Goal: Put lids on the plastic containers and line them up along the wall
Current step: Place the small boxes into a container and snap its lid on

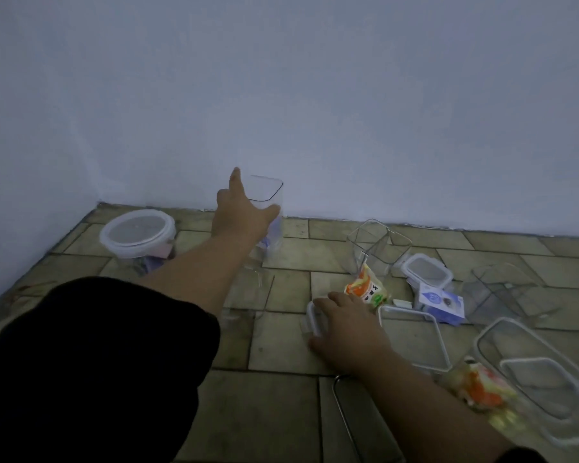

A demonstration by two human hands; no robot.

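Note:
My left hand (pixel 239 212) grips a tall clear square container (pixel 269 212) with no lid, standing by the wall. A round container with a white lid (pixel 137 233) stands to its left, near the corner. My right hand (pixel 343 329) rests on a small white-rimmed lid (pixel 313 317) on the tiled floor. Beside it lies a large rectangular lid (pixel 415 335). Further back, two open clear containers (pixel 378 245) stand close together, with a small lidded box (pixel 427 270) to their right.
An orange snack packet (pixel 365 285) and a blue-white carton (pixel 440 302) lie mid-floor. More clear containers and lids (pixel 528 365) crowd the right, one holding an orange packet (pixel 482 385). Another clear container (pixel 248 295) lies by my left forearm. A metal wire handle (pixel 345 419) lies near.

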